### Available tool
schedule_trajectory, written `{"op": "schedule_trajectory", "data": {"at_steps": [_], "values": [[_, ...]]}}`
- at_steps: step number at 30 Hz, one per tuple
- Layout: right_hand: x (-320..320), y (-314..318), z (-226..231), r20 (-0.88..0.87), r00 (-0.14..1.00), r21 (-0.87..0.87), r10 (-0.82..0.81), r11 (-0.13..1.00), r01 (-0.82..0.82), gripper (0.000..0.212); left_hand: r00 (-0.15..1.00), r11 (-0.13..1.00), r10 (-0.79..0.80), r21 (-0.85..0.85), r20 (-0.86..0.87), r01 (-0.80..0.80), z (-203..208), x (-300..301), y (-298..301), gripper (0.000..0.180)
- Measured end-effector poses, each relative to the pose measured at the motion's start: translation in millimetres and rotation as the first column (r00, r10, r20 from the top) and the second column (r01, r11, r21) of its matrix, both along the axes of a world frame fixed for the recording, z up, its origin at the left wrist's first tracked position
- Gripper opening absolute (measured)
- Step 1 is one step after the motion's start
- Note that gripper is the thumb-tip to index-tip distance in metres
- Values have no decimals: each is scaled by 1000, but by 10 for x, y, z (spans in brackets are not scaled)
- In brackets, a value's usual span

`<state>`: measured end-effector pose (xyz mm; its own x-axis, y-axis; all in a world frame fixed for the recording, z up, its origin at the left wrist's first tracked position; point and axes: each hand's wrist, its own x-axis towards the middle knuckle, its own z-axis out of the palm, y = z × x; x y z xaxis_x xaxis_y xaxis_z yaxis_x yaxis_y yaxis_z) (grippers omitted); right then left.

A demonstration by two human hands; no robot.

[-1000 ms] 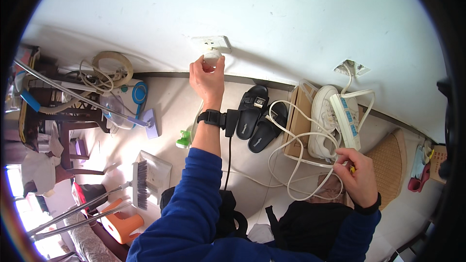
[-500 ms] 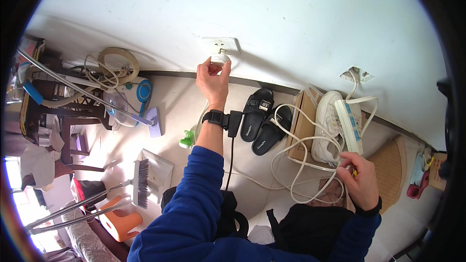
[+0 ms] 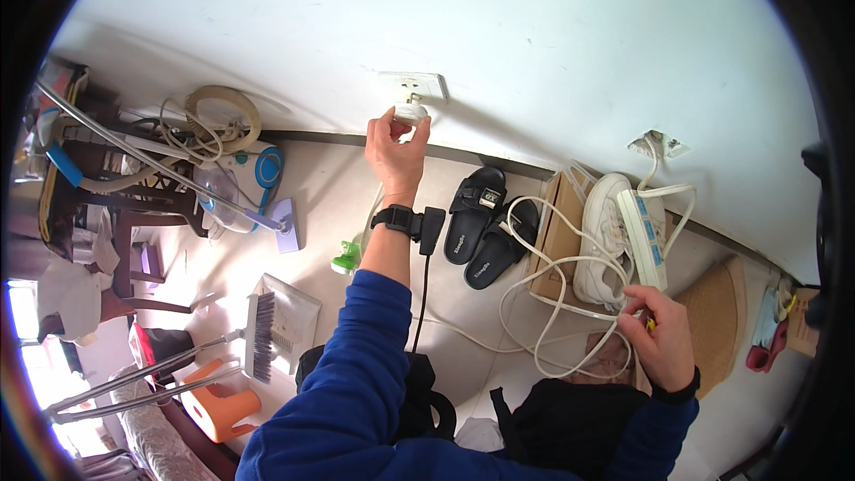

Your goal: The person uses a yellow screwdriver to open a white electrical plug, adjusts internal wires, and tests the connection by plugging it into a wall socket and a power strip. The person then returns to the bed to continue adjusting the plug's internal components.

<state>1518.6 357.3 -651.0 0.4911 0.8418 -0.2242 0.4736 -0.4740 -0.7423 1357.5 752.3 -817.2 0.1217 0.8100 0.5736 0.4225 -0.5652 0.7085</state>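
Observation:
Pinched between the thumb and fingers of my left hand [image 3: 394, 156] is a white plug [image 3: 411, 113]. Its metal prongs show just below the holes of a white wall socket [image 3: 412, 85]; whether they touch it I cannot tell. A black band with a small device circles my left wrist. My right hand [image 3: 659, 336] is closed, fingertips pressed together, beside loops of white cable [image 3: 561, 305]. A bit of something yellow [image 3: 651, 325] peeks out of its grip, mostly hidden by the fingers.
Black slippers [image 3: 476, 214] lie below the socket. White shoes [image 3: 604, 245] and a white-and-blue power strip [image 3: 643, 236] rest near a cardboard box [image 3: 549, 232]; a cable runs from a wall hole [image 3: 657, 144]. Leftward are a vacuum cleaner [image 3: 236, 183], broom [image 3: 259, 337], dustpan [image 3: 294, 312] and orange stool [image 3: 220, 403].
The whole view has shifted slightly. My left hand still holds the plug just below the socket, and my right hand keeps its closed pose.

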Motion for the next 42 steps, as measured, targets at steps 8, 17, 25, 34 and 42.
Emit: {"op": "schedule_trajectory", "data": {"at_steps": [8, 17, 25, 34, 42], "values": [[-18, 1, -8, -15, 1000, -19, -9, 1000, 8, 31, 995, 990, 40, 142, -88, -28, 15, -5, 23, 45], [-29, 66, -4, -10, 1000, -35, 11, 999, -11, 32, 998, 996, 33, 79, -62, -28, 25, 9, -8, 52], [-28, 126, -89, -19, 1000, -74, 25, 997, -27, 32, 1000, 999, 23, 28, -4, -23, 10, 73, -55, 55], [-47, 235, -177, -35, 999, -104, 17, 994, -21, 31, 1000, 997, -21, -80, 4, 21, 97, 11, -45, 51], [-122, 405, -271, -16, 999, -133, 34, 990, -36, 32, 996, 991, -33, -126, 85, 43, 43, 40, -54, 54]]}}
